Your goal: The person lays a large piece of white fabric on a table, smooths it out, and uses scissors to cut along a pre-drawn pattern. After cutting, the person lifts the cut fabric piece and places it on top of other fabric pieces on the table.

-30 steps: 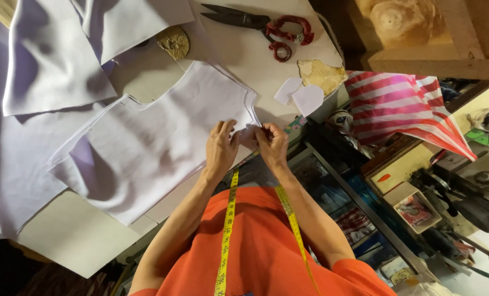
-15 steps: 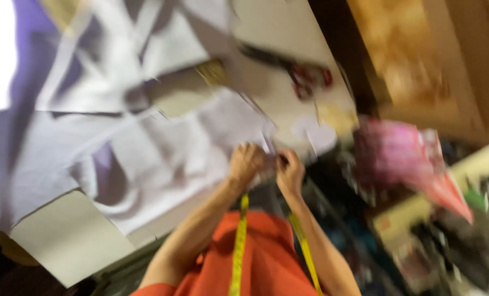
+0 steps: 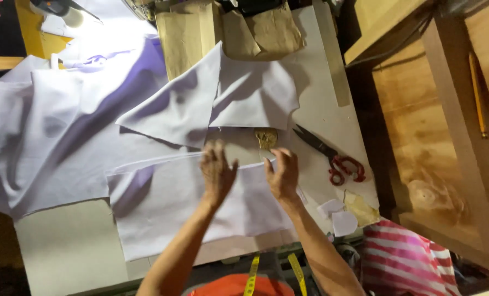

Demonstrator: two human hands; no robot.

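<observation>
A cut piece of white fabric (image 3: 162, 205) lies flat on the pale worktable (image 3: 63, 246) in front of me. My left hand (image 3: 217, 170) rests flat on its far edge, fingers spread. My right hand (image 3: 281, 172) lies on the same piece a little to the right, fingers stretched towards its top right corner. Neither hand grips anything. A yellow tape measure (image 3: 252, 274) hangs round my neck over an orange shirt.
More white fabric pieces (image 3: 222, 98) and a large white cloth (image 3: 47, 137) cover the far and left table. Red-handled scissors (image 3: 332, 156) lie right of my right hand. Small paper scraps (image 3: 340, 216), brown paper patterns (image 3: 255, 27), a striped cloth (image 3: 403, 257) and wooden shelving (image 3: 441, 109) are nearby.
My hands have left the near corner of the fabric, which they were pinching, and moved forward to lie flat on its far edge. The camera has swung towards the far table.
</observation>
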